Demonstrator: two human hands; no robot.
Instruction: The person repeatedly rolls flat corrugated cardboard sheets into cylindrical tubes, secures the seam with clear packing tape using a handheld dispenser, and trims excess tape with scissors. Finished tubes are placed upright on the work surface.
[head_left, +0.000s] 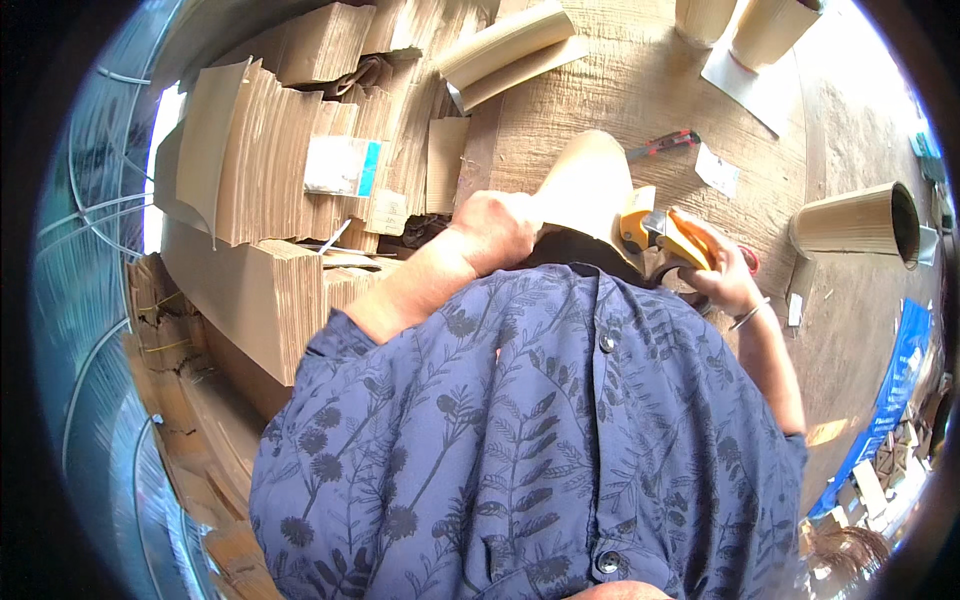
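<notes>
A curled sheet of tan cardboard [588, 180] stands in front of my chest, bent into a tube shape. My left hand [498, 228] is closed on its left edge, the fingers partly hidden. My right hand [725, 268] is wrapped around a yellow plier stapler [682, 243] with a metal middle part. The stapler's yellow head is at the right edge of the curled sheet; whether its jaws are pressed together cannot be made out. A red and black utility knife [665, 145] lies on the wooden table [560, 100] just beyond the sheet.
Stacks of flat cardboard [275, 150] fill the left side, with a white and blue packet [342, 166] on them. A curled cardboard piece [515, 52] lies at the far edge. Cardboard tubes stand at far right, and another tube [855, 225] lies at right. A blue strip [890, 380] hangs lower right.
</notes>
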